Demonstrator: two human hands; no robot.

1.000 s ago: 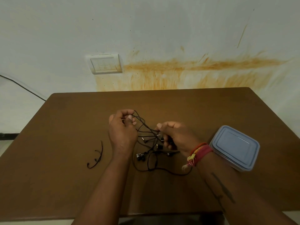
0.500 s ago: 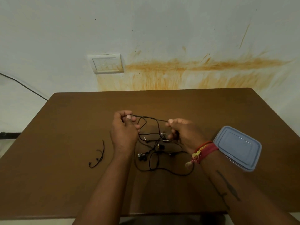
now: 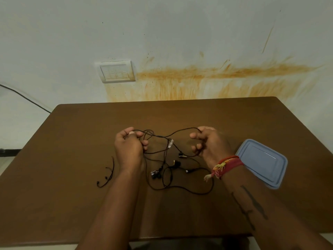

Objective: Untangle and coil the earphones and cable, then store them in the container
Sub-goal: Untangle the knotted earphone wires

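Right then, your left hand (image 3: pixel 128 148) and right hand (image 3: pixel 210 144) were held apart above the table (image 3: pixel 72 141), each with fingers curled round a strand of the tangled black earphones (image 3: pixel 162 170), so one length ran between them while the earbuds and loose loops lay on the wood below. The container (image 3: pixel 262 162) (lid on, blue) sat just beside your right wrist. A short separate cable (image 3: pixel 108 175) lay left of your left forearm.
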